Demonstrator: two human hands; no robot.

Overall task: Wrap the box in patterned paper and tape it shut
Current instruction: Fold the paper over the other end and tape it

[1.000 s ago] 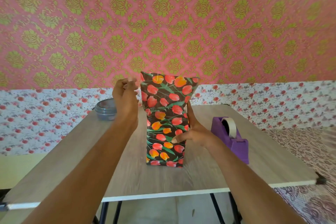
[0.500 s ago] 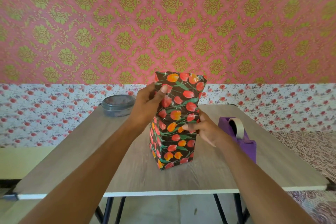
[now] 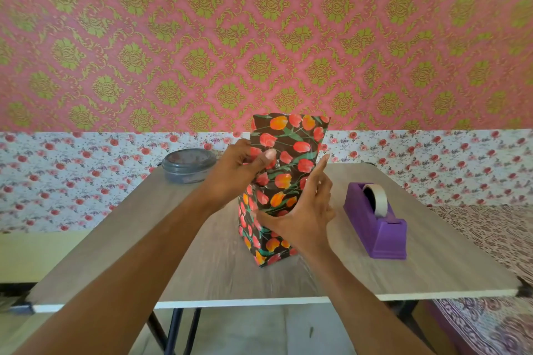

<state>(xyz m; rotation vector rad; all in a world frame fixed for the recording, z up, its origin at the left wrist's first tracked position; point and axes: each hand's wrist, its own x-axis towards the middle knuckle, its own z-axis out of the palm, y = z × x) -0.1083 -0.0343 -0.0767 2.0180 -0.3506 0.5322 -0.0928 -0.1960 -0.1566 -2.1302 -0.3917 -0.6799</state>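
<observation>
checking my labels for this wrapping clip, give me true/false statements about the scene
The box in dark tulip-patterned paper stands upright on the wooden table. True.
The purple plastic tape dispenser sits left of the box. False: it sits to its right.
The left hand pinches the box near its top. True.
The right hand holds a strip of tape. False: its straight fingers rest against the box's side.
A grey round lidded container stands on the table, left of the box. True.

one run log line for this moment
phase: wrapping, top end unfolded | left hand: grips wrapped box near top | right hand: open, braces right side | tape dispenser: untouched
</observation>
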